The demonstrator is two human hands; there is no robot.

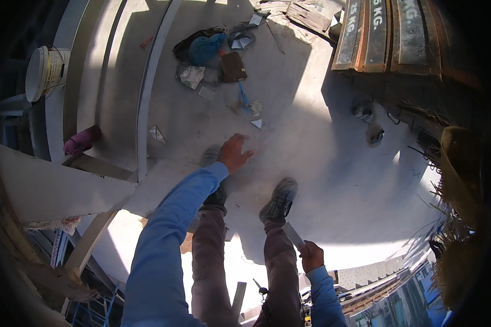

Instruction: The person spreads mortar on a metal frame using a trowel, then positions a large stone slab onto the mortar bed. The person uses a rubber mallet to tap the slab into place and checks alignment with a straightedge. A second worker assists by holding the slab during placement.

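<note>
My left hand (235,154) reaches forward above the floor, over my left shoe, with its fingers apart and slightly curled; nothing shows in it. Lower and to the right, beside my right leg, my right hand (312,256) is closed around one end of a flat grey strip (294,235), whose other end points up and left toward my right shoe (281,200). What the strip is made of I cannot tell. Ahead of my left hand lie scraps on the grey floor (267,152), among them a small white triangular piece (257,123).
A heap holds a blue bag (206,49) and a brown block (233,67). Left stand a pale upright frame (150,82), a white bucket (36,74) and a purple roll (83,140). Stacked dark slabs (384,38) overhang the upper right, with frayed sacking (459,169) at the right edge.
</note>
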